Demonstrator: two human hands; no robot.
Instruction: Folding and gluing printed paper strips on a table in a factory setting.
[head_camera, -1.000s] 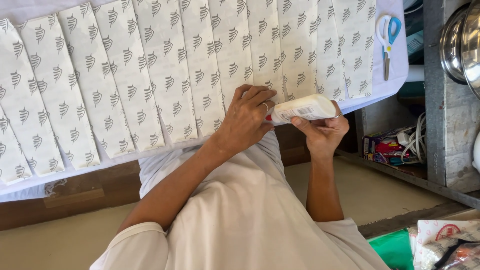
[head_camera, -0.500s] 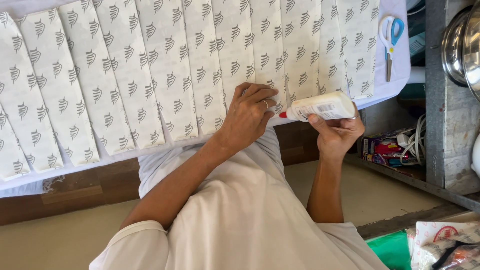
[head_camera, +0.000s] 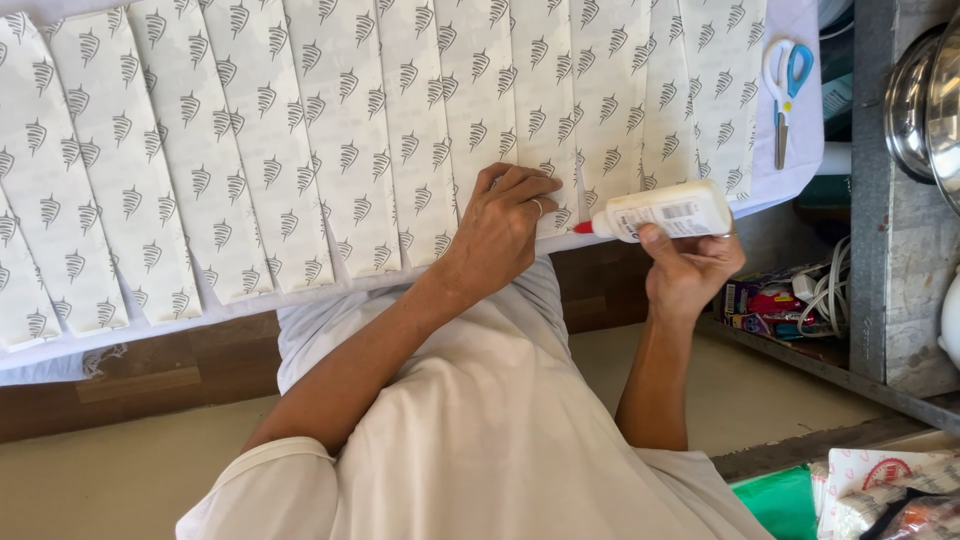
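The left hand (head_camera: 505, 225) lies with fingers spread and pressed flat on a patterned paper strip (head_camera: 545, 110) at the table's near edge. Just beside it, the right hand (head_camera: 690, 270) grips a white glue bottle (head_camera: 665, 212), red tip aimed at that strip. Overlapping strips cover the white table (head_camera: 800, 150); scissors (head_camera: 785, 95) sit at its right edge.

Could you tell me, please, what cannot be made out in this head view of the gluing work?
- Paper strips: top and left ends cut off by the frame edge.
- Strip edge under the left hand: covered by the hand.
- Glue bottle base: hidden in the right hand.
- Metal bowls: cut off at the right edge.
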